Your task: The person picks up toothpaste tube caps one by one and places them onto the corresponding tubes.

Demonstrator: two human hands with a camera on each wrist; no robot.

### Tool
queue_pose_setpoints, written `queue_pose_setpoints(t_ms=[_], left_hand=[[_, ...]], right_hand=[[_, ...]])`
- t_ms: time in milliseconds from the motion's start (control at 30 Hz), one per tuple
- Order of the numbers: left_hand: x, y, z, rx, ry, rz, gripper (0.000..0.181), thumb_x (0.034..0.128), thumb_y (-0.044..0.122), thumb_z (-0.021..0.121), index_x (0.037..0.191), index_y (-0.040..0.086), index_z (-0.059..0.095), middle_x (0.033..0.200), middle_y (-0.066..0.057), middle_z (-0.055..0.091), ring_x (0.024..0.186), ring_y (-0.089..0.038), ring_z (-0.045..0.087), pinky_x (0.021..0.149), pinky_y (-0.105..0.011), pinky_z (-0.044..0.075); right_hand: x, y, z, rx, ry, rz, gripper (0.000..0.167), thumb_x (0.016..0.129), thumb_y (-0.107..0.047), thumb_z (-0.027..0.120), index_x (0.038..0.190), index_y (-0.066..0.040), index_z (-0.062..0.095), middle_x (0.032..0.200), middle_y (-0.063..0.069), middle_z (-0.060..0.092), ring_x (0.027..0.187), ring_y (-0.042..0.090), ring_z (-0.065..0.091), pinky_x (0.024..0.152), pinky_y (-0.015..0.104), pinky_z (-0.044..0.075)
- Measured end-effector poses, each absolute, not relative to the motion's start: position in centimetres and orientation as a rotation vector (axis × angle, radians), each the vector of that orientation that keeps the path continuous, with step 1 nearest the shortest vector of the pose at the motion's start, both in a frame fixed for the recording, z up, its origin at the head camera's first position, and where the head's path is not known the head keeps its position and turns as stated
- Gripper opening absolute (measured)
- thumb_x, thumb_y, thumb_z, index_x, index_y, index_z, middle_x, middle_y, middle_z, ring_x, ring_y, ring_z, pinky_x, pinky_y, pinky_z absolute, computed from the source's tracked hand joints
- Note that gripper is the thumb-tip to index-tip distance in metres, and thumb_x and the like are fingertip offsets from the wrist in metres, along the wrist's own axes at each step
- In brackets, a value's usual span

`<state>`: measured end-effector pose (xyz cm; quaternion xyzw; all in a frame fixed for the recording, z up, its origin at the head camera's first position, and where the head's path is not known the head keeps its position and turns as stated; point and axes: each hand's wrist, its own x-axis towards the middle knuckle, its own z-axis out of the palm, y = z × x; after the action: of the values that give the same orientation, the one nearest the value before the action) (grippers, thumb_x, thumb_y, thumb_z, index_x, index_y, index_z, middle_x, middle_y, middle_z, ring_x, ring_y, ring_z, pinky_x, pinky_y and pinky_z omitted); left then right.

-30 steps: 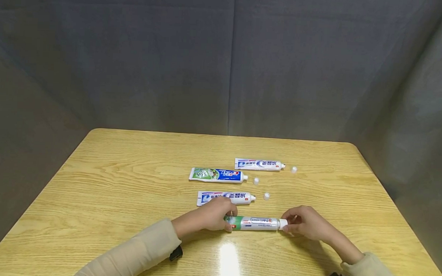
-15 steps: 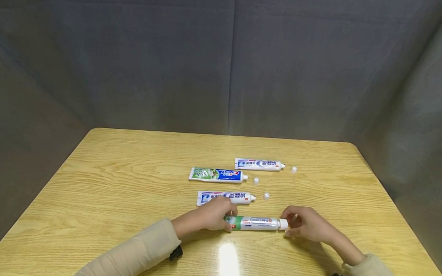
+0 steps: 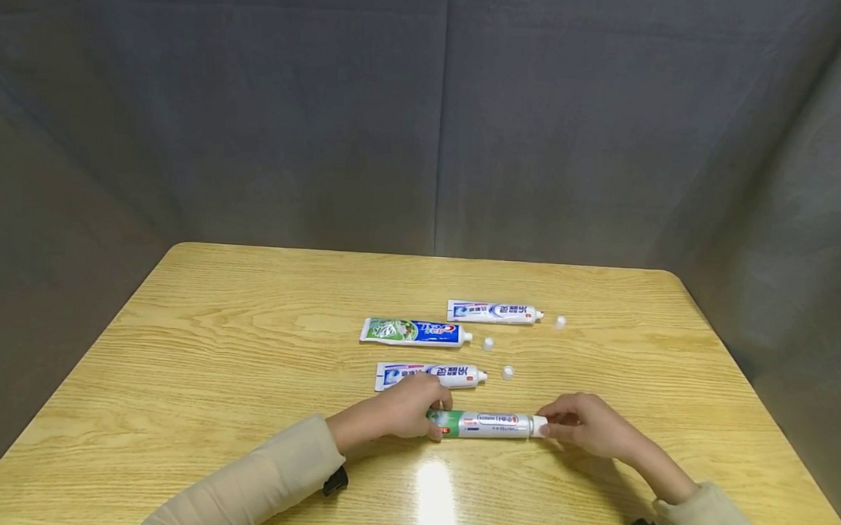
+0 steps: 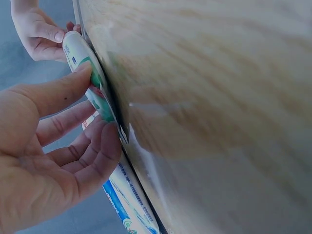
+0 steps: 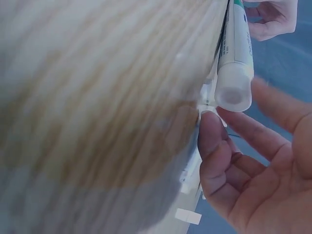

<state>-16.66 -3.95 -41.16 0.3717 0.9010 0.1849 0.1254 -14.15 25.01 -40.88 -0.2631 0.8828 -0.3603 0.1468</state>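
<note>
A green and silver-white toothpaste tube (image 3: 494,426) lies across the near part of the table, its white cap (image 5: 233,90) on the right end. My left hand (image 3: 408,407) grips the tube's green tail end between thumb and fingers. At the other end, my right hand (image 3: 585,425) pinches the cap with thumb and forefinger. In the right wrist view the thumb is blurred beside the cap, and the forefinger passes partly behind it. Just beyond my left hand lies a white and blue toothpaste tube (image 3: 458,377), uncapped and partly covered by that hand.
Farther back on the wooden table (image 3: 252,303) lie a green and blue toothpaste tube (image 3: 418,333) and another white and blue tube (image 3: 494,313), both uncapped. Loose white caps sit by their nozzles: a near cap (image 3: 508,372), a middle cap (image 3: 488,344), a far cap (image 3: 560,322).
Half a second ago the right thumb and fingers were spread away from the cap; now they have closed onto it again. The left hand and tube stay in place.
</note>
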Motion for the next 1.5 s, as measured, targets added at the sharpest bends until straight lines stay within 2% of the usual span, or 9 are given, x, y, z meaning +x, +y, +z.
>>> queue_pose_setpoints(t_ms=[133, 333, 533, 733, 900, 1100, 1500], left_hand=[[-16.61, -3.99, -41.10, 1.085, 2.618, 0.546, 0.028, 0.0675, 0.020, 0.081, 0.091, 0.009, 0.069, 0.078, 0.004, 0.060, 0.074, -0.007, 0.051, 0.067, -0.020, 0.041], [-16.59, -4.00, -41.13, 1.088, 2.616, 0.548, 0.029, 0.0677, 0.020, 0.081, 0.091, 0.009, 0.069, 0.078, 0.003, 0.060, 0.075, -0.008, 0.052, 0.067, -0.020, 0.042], [-16.60, -3.95, -41.32, 1.093, 2.623, 0.535, 0.030, 0.0677, 0.022, 0.081, 0.092, 0.009, 0.069, 0.080, 0.003, 0.060, 0.076, -0.008, 0.052, 0.068, -0.020, 0.042], [-16.53, -3.97, -41.36, 1.092, 2.624, 0.543, 0.029, 0.0673, 0.020, 0.081, 0.091, 0.009, 0.069, 0.078, 0.003, 0.060, 0.075, -0.007, 0.051, 0.067, -0.020, 0.041], [-16.48, -3.92, -41.18, 1.071, 2.621, 0.541, 0.029, 0.0678, 0.021, 0.081, 0.092, 0.009, 0.068, 0.080, 0.002, 0.060, 0.076, -0.008, 0.052, 0.069, -0.020, 0.042], [-16.46, -3.84, -41.06, 1.055, 2.617, 0.531, 0.030, 0.0681, 0.021, 0.080, 0.092, 0.009, 0.068, 0.081, 0.002, 0.060, 0.076, -0.008, 0.052, 0.069, -0.020, 0.042], [-16.43, -3.83, -41.25, 1.142, 2.642, 0.479, 0.028, 0.0669, 0.018, 0.079, 0.090, 0.007, 0.065, 0.076, 0.005, 0.053, 0.071, -0.007, 0.045, 0.064, -0.020, 0.039]], right_hand=[[-14.02, 25.08, -40.89, -0.766, 2.529, -1.057, 0.034, 0.076, -0.017, 0.073, 0.103, 0.002, 0.062, 0.085, 0.003, 0.060, 0.068, 0.007, 0.052, 0.058, 0.024, 0.045], [-13.92, 25.03, -41.05, -0.782, 2.567, -1.038, 0.025, 0.072, -0.008, 0.075, 0.093, -0.007, 0.061, 0.079, 0.000, 0.058, 0.061, 0.006, 0.048, 0.055, 0.023, 0.042], [-14.07, 25.08, -41.21, -0.787, 2.579, -1.027, 0.022, 0.075, -0.009, 0.072, 0.094, -0.002, 0.064, 0.081, -0.001, 0.060, 0.065, 0.006, 0.050, 0.056, 0.023, 0.043], [-14.05, 25.35, -41.21, -0.786, 2.530, -1.046, 0.032, 0.081, -0.017, 0.068, 0.103, 0.006, 0.064, 0.085, 0.001, 0.061, 0.066, 0.006, 0.049, 0.056, 0.022, 0.043], [-14.13, 25.31, -41.42, -0.792, 2.486, -1.055, 0.031, 0.079, -0.016, 0.070, 0.102, 0.003, 0.062, 0.087, 0.004, 0.062, 0.073, 0.009, 0.056, 0.062, 0.025, 0.047], [-14.13, 25.28, -41.55, -0.778, 2.475, -1.060, 0.024, 0.080, -0.012, 0.068, 0.099, 0.001, 0.062, 0.084, 0.001, 0.061, 0.068, 0.008, 0.054, 0.058, 0.024, 0.046], [-13.87, 25.29, -41.13, -0.789, 2.410, -1.140, 0.027, 0.083, -0.012, 0.065, 0.102, 0.006, 0.060, 0.081, 0.002, 0.061, 0.067, 0.009, 0.056, 0.057, 0.025, 0.047]])
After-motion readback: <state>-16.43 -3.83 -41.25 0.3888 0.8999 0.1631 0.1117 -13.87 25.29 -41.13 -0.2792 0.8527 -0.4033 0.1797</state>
